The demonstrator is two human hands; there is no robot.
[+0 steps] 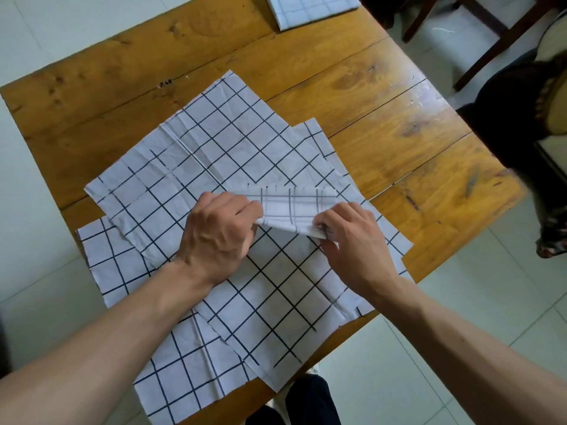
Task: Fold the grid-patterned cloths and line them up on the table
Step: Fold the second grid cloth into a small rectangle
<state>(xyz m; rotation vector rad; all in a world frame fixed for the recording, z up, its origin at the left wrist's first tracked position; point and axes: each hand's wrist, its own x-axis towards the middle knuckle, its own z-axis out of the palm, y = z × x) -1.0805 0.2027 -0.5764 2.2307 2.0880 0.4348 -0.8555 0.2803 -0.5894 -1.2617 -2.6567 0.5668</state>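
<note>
Several white cloths with dark grid lines lie flat and overlapping on the wooden table (383, 96). The top flat cloth (214, 142) spreads across the middle. Above it I hold a small cloth (291, 207), lifted and partly folded over itself. My left hand (221, 231) grips its left end with curled fingers. My right hand (349, 237) pinches its right corner between thumb and fingers. Another cloth (190, 372) lies underneath at the near left. A folded grid cloth (306, 7) rests at the table's far edge.
Dark wooden chair legs (478, 41) stand on the tiled floor at the far right. A dark patterned seat or fabric (527, 111) sits close to the table's right edge. My own legs (306, 403) show below the near table edge.
</note>
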